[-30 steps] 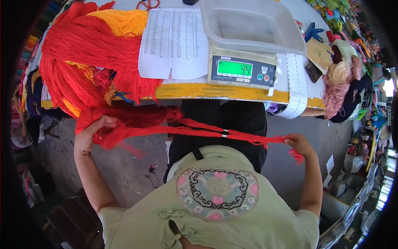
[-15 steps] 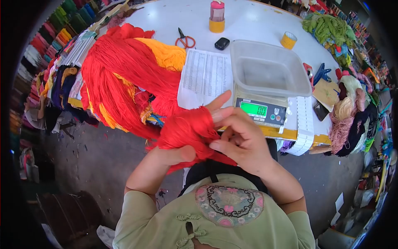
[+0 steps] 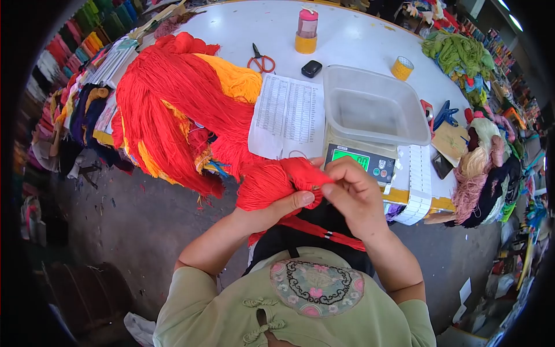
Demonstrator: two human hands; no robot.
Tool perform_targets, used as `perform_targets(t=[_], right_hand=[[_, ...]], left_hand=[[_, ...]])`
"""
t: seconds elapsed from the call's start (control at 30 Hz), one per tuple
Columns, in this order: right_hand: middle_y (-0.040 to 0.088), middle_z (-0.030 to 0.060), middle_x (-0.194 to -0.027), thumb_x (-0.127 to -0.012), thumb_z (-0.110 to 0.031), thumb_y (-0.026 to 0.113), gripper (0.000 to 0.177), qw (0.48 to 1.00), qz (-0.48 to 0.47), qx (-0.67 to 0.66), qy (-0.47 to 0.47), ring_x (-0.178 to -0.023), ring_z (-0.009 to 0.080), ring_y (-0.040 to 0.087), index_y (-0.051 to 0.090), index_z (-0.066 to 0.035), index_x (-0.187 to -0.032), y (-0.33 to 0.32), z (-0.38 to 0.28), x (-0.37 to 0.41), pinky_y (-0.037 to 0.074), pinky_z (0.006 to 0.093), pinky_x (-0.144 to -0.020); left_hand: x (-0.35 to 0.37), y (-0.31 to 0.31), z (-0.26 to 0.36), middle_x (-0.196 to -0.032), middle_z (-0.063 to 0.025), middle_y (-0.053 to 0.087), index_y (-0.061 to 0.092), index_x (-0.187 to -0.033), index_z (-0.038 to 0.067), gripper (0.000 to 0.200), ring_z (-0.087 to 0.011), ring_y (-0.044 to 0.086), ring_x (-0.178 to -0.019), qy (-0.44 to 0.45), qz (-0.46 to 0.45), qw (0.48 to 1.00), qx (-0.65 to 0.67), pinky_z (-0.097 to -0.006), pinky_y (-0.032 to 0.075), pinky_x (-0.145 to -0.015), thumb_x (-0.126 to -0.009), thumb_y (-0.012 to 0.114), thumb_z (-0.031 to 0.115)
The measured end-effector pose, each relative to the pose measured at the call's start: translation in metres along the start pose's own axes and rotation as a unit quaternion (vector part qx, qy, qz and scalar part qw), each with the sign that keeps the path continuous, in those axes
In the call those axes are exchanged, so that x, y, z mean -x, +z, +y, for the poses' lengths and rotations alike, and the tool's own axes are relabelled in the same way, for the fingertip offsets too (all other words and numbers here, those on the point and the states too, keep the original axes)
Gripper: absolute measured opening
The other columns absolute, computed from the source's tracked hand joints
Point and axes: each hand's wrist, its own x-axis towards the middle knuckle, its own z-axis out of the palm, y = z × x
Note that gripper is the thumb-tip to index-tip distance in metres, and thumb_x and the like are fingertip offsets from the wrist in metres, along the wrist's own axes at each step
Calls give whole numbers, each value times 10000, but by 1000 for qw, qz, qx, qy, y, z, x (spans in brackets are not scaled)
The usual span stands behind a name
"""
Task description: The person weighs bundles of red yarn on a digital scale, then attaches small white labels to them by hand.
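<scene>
A bundle of red yarn (image 3: 261,186) is gathered in front of my body at the table's near edge. My left hand (image 3: 270,210) is wrapped around it, thumb pressed on top. With fingertips pinched together, my right hand (image 3: 359,199) holds strands pulled out at the bundle's right end. Below both hands hangs a red strand with a small white band (image 3: 328,234). Beyond them lies a large heap of red hanks (image 3: 167,92), mixed with orange-yellow yarn (image 3: 234,78). A digital scale (image 3: 373,161) stands just past my right hand, its green display partly covered by my fingers.
A translucent plastic bin (image 3: 376,107) sits on the scale. Printed sheets (image 3: 288,113), red-handled scissors (image 3: 261,61), a black oval object (image 3: 311,69) and a tape roll (image 3: 402,68) lie on the white table (image 3: 248,26). Coloured yarn piles (image 3: 485,156) hang over the right edge.
My left thumb has moved up and right onto the bundle, and its fingers no longer stretch out past it. My right hand has shifted slightly right, drawing strands out. A banded red strand now shows below.
</scene>
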Motion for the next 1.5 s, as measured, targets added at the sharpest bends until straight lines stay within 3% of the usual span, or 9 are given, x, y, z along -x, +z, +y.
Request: perform_targets(t=[0.27,0.47,0.57,0.83,1.0,1.1,1.23,1.37,1.5], right_hand=[[533,-51,-755,-965,-155,591,124,959,-113,-162,204,-610,-2,421,575,-32,-974,-6,1,3,310,175,-509],[509,-29,-701,-966,-262,588,222,953,-54,-241,174,-537,29,325,593,-48,-906,-68,22,54,244,200,-467],[423,-53,-616,-968,-319,574,274,950,20,-121,287,-503,24,304,568,-90,-819,-112,41,106,212,204,-448],[403,-32,-518,-942,-379,560,341,772,295,229,515,-377,94,347,568,-105,-740,-305,154,271,253,268,-345],[637,168,-699,-879,-291,506,349,652,284,493,502,-621,308,619,673,-6,-768,-382,170,357,499,437,-600],[689,200,-872,-919,-346,502,371,586,210,610,490,-834,405,659,700,-44,-835,-357,151,331,506,507,-740],[691,200,-915,-930,-406,518,392,462,258,703,475,-894,414,655,697,-59,-889,-340,98,310,507,526,-758],[694,162,-806,-931,-356,541,335,464,244,709,472,-739,360,677,695,-59,-905,-372,82,343,519,482,-639],[613,74,-630,-915,-342,622,350,737,97,294,601,-498,142,538,677,-10,-820,-302,61,286,407,285,-456]], left_hand=[[-1,-1,-13,-846,-75,617,619,-1143,-68,379,-125,596,-848,-102,22,946,307,-272,469,-814,-828,668,137],[36,-59,1,-521,-22,494,603,-791,13,175,-92,441,-411,-232,-176,954,69,-255,329,-406,-867,594,171],[71,-129,6,-605,35,422,543,-874,105,16,-63,390,-466,20,58,912,407,-229,330,-436,-888,536,102],[169,-384,63,-668,31,364,537,-994,6,152,-71,338,-538,158,380,828,382,-220,338,-520,-1010,461,137],[293,-600,34,-632,22,386,561,-953,29,165,-106,350,-516,208,615,728,219,-260,360,-532,-1008,458,145],[264,-513,32,-610,19,371,538,-871,57,189,-116,359,-505,211,622,707,262,-270,361,-527,-1008,441,143],[287,-551,21,-540,43,348,466,-735,114,253,-112,353,-479,213,644,690,252,-269,361,-533,-986,455,145],[318,-593,-3,-577,48,358,520,-819,78,190,-103,357,-508,266,622,676,293,-264,363,-551,-989,479,152],[243,-466,16,-716,3,382,559,-1036,-40,213,-99,373,-594,269,429,797,330,-256,346,-576,-1004,494,161]])
